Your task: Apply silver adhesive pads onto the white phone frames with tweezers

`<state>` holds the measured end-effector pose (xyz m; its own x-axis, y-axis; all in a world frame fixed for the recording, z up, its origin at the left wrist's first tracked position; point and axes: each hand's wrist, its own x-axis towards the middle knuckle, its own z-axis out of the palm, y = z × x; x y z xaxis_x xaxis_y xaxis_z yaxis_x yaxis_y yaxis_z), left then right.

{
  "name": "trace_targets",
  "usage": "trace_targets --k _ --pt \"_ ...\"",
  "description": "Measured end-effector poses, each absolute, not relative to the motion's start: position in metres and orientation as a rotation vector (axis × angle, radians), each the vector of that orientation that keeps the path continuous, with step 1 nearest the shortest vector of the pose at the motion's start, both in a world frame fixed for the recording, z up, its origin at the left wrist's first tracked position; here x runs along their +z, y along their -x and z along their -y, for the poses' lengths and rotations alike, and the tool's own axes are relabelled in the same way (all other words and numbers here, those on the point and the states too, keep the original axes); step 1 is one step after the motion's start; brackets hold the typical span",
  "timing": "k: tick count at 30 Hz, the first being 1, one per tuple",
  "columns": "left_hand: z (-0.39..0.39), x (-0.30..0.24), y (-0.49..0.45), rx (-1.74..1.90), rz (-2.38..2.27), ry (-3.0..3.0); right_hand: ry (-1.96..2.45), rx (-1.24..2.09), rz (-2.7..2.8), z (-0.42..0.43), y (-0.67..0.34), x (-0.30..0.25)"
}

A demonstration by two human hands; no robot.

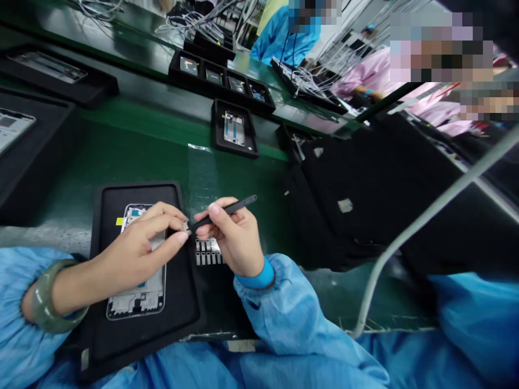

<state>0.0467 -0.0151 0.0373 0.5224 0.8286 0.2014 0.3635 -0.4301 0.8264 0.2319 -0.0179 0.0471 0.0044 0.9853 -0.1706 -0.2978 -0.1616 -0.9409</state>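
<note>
My right hand (235, 235) grips black tweezers (227, 212), and their tips meet a small metal piece (185, 226). That piece appears pinched between the thumb and forefinger of my left hand (133, 254). Under my left hand lies a silver-edged phone mid-frame (135, 305), partly hidden by the hand, in a black padded tray (186, 302). A yellow tag (119, 221) shows at the frame's upper left edge. Just below my right hand sits a strip of small metal clips (208, 252), partly covered by that hand.
A green conveyor belt (150, 129) carries more black trays with phone frames (234, 128). Black cloth (344, 205) lies to the right, under a grey cable (417, 227). Co-workers in blue (284, 38) and pink (377, 75) smocks sit across the belt.
</note>
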Motion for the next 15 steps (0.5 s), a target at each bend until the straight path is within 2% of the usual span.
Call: trace_targets --k 7,15 --pt "0.016 0.040 -0.012 0.636 -1.073 -2.052 1.043 1.540 1.194 0.004 -0.210 0.062" --pt "0.005 0.010 0.029 0.494 -1.182 -2.591 1.118 1.493 1.057 -0.041 -0.187 0.035"
